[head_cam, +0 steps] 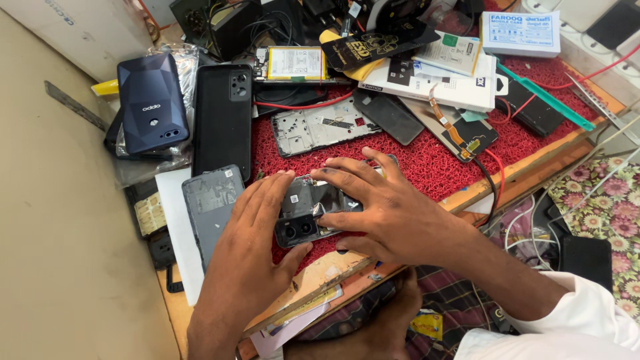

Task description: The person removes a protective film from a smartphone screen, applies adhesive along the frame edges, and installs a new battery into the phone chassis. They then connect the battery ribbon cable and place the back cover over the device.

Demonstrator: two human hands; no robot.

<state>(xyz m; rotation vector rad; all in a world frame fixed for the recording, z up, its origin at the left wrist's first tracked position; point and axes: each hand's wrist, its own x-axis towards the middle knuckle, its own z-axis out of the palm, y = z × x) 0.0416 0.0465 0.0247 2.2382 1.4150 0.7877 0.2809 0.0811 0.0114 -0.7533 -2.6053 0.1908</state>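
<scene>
So both hands are down on an opened phone (308, 212) lying on the red textured mat (427, 163), near the front edge of the wooden bench (533, 167). Its back is off, so the dark insides and the 2 camera lenses at the lower left end are showing. The left hand (250, 243) rests flat over the phone's left end, fingers stretched out and loosely spread, thumb tucked under its lower edge, so it's pressing and steadying rather than wrapped around it. The right hand (387, 210) comes in from the right with fingers splayed, fingertips pushing down on the phone's top edge and middle. Open too, nothing clutched in it.

Just left of the left hand lies a grey back cover (210, 203), inside face up, on a white sheet (175, 220). Above that there's a black phone case (222, 120), and further left a dark blue phone (152, 103) sits on a plastic bag. Up the mat is a bare silver mid-frame (320, 127), a battery (293, 63), a black screen with a flex cable (460, 133) and some white boxes (433, 77). Red wires run across the clutter.
</scene>
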